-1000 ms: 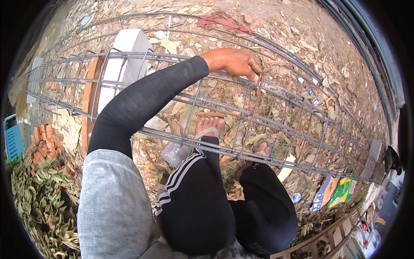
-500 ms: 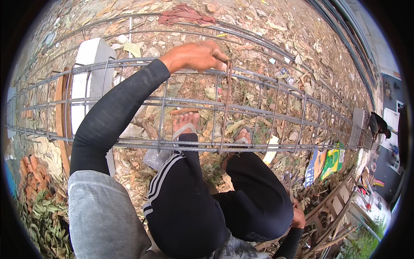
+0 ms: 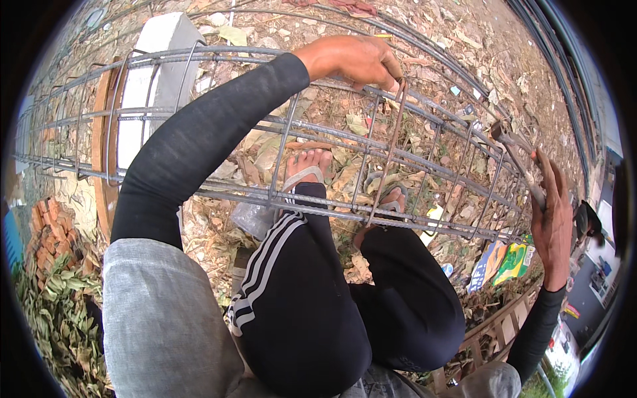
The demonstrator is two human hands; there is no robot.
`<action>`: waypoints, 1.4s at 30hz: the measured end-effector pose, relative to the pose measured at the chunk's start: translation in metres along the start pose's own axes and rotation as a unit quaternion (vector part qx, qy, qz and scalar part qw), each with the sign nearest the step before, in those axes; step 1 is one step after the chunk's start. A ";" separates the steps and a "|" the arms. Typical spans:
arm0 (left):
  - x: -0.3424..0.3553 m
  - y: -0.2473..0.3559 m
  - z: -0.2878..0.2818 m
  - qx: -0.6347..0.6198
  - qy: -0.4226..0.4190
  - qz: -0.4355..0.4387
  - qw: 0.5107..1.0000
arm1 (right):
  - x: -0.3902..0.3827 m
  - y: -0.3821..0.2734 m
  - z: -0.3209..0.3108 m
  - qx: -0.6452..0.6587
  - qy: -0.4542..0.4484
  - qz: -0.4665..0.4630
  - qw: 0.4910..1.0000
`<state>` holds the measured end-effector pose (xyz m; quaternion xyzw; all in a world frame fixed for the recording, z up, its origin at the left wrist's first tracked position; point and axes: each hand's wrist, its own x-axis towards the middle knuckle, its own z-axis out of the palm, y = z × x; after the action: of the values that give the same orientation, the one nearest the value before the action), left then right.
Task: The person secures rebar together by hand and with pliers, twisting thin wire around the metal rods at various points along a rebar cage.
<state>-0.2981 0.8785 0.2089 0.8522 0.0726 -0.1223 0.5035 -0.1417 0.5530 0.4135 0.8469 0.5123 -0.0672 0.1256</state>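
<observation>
A long rebar cage [image 3: 332, 136] of grey ribbed bars and square stirrups lies across in front of my legs. At its far top bar, my left hand [image 3: 355, 61] is closed, thumb and fingers pinching the upper corner of a rusty brown stirrup [image 3: 396, 129]. That stirrup stands slightly tilted around the bars. To the right, my right hand [image 3: 551, 215] is raised beside the cage, closed around the handle of what looks like a hammer [image 3: 514, 140]. The hammer's head is up, over the far bars, apart from the rusty stirrup.
A pale concrete block [image 3: 149, 86] and a wooden plank [image 3: 105, 152] stand under the cage's left part. Broken bricks [image 3: 53, 232] are piled at left. Loose bars run along the far side. A yellow-green bag [image 3: 512, 262] and a wooden frame [image 3: 494, 331] lie at right.
My right hand has risen from beside my right knee to above the cage's right part, bringing the hammer up. My left hand still pinches the stirrup; the view has shifted.
</observation>
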 end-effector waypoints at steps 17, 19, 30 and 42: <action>-0.002 0.011 -0.006 0.028 -0.012 0.009 1.000 | 0.182 -0.025 -0.001 -0.261 0.026 -0.277 0.924; 0.000 0.008 -0.005 0.024 -0.011 0.006 1.000 | 0.184 -0.033 -0.004 -0.263 0.007 -0.275 0.925; -0.006 0.014 -0.003 0.022 0.010 0.018 1.000 | 0.186 -0.039 -0.011 -0.292 -0.009 -0.337 0.895; 0.005 0.002 0.004 0.055 0.037 0.058 0.996 | 0.201 -0.046 -0.017 -0.323 0.072 -0.418 0.846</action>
<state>-0.2930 0.8743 0.2077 0.8853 0.0349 -0.0647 0.4592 -0.0893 0.7496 0.3743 0.4667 0.8180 0.1167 0.3152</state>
